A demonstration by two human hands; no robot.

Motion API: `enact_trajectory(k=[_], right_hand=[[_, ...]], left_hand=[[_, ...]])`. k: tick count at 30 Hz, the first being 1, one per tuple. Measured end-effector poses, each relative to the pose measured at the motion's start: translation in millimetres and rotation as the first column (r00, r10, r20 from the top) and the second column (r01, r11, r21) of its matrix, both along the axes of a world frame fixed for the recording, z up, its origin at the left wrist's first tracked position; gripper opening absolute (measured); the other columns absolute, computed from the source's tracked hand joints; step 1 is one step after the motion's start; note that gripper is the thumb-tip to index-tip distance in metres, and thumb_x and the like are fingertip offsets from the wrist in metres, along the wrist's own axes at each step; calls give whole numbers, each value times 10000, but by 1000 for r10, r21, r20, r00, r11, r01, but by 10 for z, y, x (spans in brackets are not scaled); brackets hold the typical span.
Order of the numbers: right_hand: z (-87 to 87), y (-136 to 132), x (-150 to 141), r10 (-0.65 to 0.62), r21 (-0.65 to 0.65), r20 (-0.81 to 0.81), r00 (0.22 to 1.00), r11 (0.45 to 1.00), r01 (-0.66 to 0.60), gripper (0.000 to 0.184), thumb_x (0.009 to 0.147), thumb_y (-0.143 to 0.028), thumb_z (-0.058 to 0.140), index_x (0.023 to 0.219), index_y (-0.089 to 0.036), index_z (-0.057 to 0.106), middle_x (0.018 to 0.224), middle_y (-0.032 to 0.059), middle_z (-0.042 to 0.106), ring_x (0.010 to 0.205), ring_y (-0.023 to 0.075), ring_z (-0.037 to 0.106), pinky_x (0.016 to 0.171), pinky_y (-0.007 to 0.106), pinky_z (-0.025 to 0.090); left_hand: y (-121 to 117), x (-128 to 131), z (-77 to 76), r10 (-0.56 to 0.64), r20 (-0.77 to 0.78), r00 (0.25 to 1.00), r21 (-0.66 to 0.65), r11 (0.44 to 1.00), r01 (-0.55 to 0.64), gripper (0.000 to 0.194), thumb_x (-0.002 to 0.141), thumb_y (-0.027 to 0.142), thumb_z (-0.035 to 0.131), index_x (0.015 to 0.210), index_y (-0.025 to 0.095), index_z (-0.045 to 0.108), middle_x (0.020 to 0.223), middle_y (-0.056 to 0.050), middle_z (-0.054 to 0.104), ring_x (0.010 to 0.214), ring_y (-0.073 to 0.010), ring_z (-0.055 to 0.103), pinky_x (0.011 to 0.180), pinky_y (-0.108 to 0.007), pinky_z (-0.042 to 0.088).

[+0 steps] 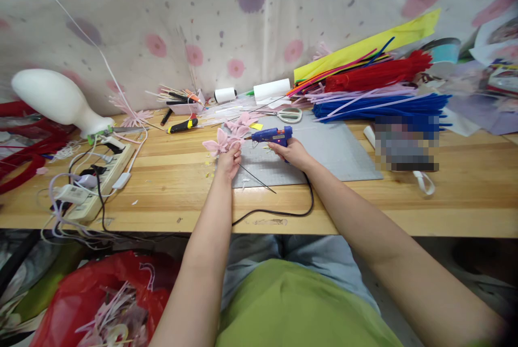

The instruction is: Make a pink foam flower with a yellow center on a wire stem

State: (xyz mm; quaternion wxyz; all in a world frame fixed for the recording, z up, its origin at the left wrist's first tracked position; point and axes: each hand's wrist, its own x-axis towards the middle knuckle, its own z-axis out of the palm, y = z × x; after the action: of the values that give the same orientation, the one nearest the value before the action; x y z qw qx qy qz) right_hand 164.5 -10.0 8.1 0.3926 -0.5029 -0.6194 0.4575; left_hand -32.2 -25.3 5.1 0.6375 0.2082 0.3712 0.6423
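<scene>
My left hand (230,161) is closed on a pink fuzzy flower (218,143) whose pointed petals stick out to the left. A thin dark stem (257,178) runs from it toward the lower right. In my right hand (289,151) is a blue glue gun (270,135), gripped by its handle, with its nozzle pointing left at the petals. Whether the nozzle touches the flower I cannot tell. More pink petals (243,124) show just behind the nozzle. Beneath both hands lies a grey cutting mat (343,155).
A black cord (279,212) loops near the table's front edge. Scissors (289,115), a yellow-black utility knife (183,125) and blue pipe cleaners (380,107) lie behind. At left are a power strip (99,185) and a white lamp-like shape (60,96). A red bag (76,293) sits below.
</scene>
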Motion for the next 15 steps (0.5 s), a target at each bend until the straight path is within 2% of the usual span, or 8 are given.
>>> enact_trajectory(k=[5,11,15], right_hand=[[-15,0,-4,9,11,12,1000,1000,-9,443,624,-616,638,628,-187,528,460,-35,464,465,105,421,470,256,319],[28,-45,-10,29,-1,22,999,1000,-29,432,631,-604,640,654,-186,535,466,-46,451,457,98,391,481,260,305],[40,-50,-14,5,-8,31,1000,1000,-5,408,638,-577,647,675,-183,549,479,-43,468,462,100,403,483,261,311]], left_hand=[[-22,14,28,21,-11,1000,-2,1000,-22,250,655,62,730,692,132,494,549,95,415,386,28,307,326,-84,121],[-27,17,44,17,-21,1000,-4,1000,-17,248,640,55,737,699,128,508,546,96,425,383,33,309,327,-81,127],[-27,17,47,11,-9,1000,0,1000,-11,239,640,46,732,716,128,520,539,98,425,377,30,309,323,-81,132]])
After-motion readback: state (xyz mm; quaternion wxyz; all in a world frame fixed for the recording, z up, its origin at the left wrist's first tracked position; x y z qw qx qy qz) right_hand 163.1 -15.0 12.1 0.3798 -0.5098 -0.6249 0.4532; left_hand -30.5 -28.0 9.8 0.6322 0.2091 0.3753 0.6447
